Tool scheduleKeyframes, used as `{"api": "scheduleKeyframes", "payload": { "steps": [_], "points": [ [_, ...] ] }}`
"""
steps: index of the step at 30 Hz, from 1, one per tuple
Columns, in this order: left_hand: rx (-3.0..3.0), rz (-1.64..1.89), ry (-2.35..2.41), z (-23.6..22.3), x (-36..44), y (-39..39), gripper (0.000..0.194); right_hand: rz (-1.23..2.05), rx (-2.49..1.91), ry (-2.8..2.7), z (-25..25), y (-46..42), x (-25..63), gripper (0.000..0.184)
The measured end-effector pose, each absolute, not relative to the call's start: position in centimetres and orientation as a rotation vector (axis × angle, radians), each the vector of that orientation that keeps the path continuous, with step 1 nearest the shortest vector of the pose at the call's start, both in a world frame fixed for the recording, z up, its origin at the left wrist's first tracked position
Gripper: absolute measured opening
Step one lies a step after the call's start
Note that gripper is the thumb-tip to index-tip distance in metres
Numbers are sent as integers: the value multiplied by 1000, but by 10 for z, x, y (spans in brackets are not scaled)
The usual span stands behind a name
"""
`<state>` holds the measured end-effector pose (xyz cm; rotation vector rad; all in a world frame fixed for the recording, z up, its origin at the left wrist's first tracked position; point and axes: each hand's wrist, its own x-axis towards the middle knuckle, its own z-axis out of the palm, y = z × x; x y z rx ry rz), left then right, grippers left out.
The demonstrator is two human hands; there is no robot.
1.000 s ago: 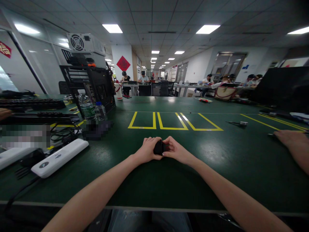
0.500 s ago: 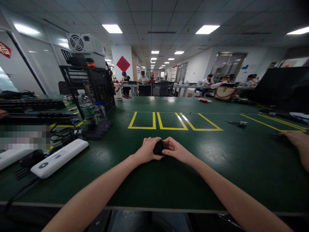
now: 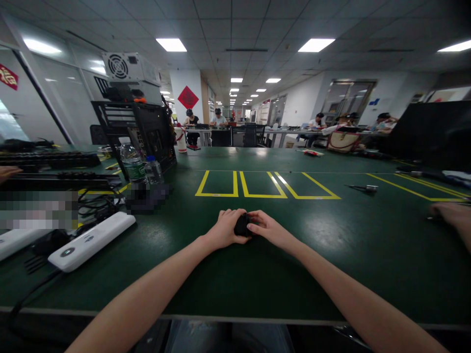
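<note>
A small black rounded object (image 3: 242, 225) is held low over the green table (image 3: 206, 274), close in front of me; its kind I cannot make out. My left hand (image 3: 226, 227) wraps round it from the left, fingers over the far side and thumb along the near side. From the right, my right hand (image 3: 267, 226) pinches at its edge with thumb and fingertips. Both hands partly hide the object. Beyond them, three yellow tape outlines (image 3: 216, 195) mark the tabletop.
To the left lie a white power strip (image 3: 91, 240) and black cables. Two plastic bottles (image 3: 133, 164) stand beside a black computer case (image 3: 154, 130). A dark thin-tipped tool (image 3: 364, 188) rests on the right. Another person's hand (image 3: 451, 215) reaches in at the right edge.
My hands and the black object stay almost in place. At the right edge the other person's hand has shifted slightly.
</note>
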<state>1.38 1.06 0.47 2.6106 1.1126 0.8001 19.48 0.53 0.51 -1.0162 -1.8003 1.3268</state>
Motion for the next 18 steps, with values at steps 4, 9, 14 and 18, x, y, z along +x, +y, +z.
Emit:
{"api": "scheduleKeyframes", "payload": {
  "steps": [4, 9, 14, 18],
  "points": [
    [2609, 801, 1104, 5, 14, 10, 59, 1367, -947, -1826, 8, 3, 195, 30],
    [2606, 789, 1118, 7, 16, 9, 58, 1398, -897, -1844, 12, -1, 195, 36],
    [2603, 785, 1107, 7, 14, 9, 58, 1372, -945, -1849, 11, -1, 195, 30],
    [2606, 796, 1093, 6, 14, 10, 59, 1380, -970, -1800, 7, 2, 194, 26]
  ]
}}
